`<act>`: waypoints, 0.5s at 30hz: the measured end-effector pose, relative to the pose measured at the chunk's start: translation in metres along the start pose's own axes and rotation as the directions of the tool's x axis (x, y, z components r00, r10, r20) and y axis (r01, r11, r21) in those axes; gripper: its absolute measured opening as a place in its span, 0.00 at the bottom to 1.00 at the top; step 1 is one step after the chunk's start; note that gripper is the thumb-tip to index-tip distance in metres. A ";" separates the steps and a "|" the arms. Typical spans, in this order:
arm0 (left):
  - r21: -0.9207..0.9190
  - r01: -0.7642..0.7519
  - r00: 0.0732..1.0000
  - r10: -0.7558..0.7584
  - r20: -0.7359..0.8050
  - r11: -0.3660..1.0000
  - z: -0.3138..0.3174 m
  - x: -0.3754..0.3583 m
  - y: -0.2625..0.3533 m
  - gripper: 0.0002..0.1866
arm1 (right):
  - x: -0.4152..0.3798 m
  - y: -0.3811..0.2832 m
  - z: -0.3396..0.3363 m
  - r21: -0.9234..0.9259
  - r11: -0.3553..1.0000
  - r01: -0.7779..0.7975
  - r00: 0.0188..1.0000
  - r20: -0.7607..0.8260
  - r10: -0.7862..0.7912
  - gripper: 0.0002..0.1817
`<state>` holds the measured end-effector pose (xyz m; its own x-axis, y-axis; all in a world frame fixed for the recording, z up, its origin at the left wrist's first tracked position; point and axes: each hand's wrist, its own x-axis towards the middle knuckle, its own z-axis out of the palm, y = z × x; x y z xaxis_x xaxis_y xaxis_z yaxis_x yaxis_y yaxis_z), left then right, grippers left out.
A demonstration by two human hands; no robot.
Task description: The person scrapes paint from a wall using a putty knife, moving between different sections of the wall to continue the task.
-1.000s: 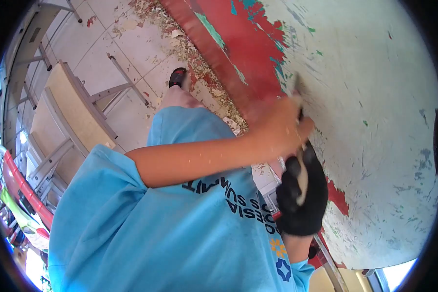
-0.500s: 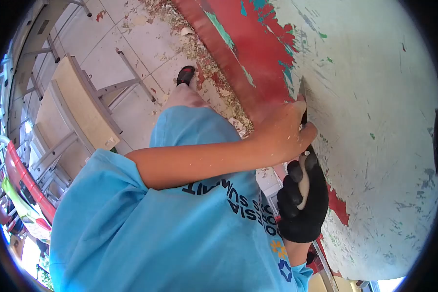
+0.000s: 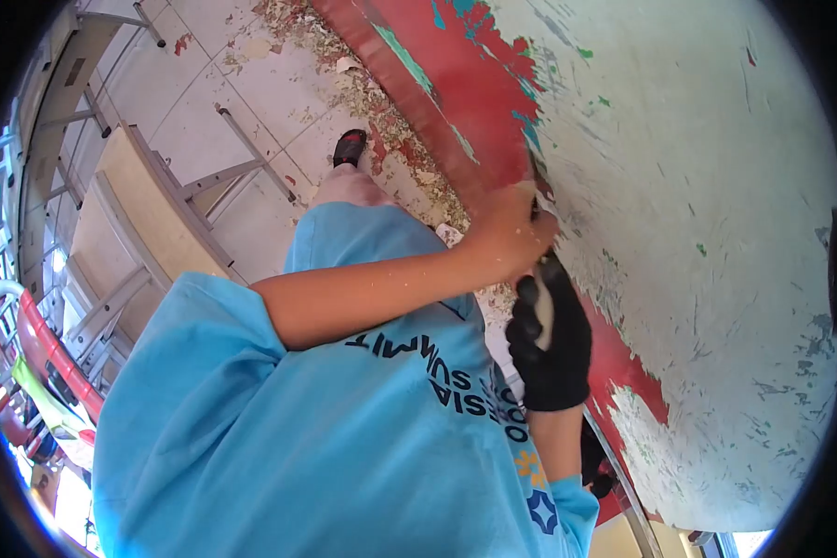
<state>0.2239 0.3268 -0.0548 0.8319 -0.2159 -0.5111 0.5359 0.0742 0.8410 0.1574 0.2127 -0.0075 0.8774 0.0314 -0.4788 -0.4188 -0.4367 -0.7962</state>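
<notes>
A scraper-like tool has a pale handle (image 3: 545, 312); its narrow dark blade is mostly hidden by my fingers. My right hand (image 3: 553, 339), in a black glove, is wrapped round the handle. Just ahead of it, my bare left hand (image 3: 511, 228) is closed on the blade part. The blade end lies against a large curved surface, where peeling red paint (image 3: 493, 112) meets a scraped whitish area (image 3: 697, 223). Green and teal flecks show along the ragged paint edge.
Paint chips (image 3: 405, 153) litter the tiled floor (image 3: 260, 93) below the curved surface. My foot in a dark sandal (image 3: 350, 147) is beside them. Metal-legged furniture with a pale board (image 3: 149, 200) stands at the left, near a red tube (image 3: 60, 358).
Both hands and the tool have shifted left in the view, from the whitish area to the red paint's edge. The gloved hand also sits a little higher.
</notes>
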 end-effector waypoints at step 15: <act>0.065 -0.230 0.971 0.225 0.081 0.971 0.025 -0.011 -0.009 0.11 | -0.035 -0.060 -0.017 0.809 0.419 -0.414 0.816 0.125 0.565 0.21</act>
<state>0.2064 0.3047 -0.0523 0.9165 -0.2722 -0.2930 0.3197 0.0584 0.9457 0.1554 0.2222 0.0635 0.4500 -0.1087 -0.8864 -0.7274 0.5311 -0.4344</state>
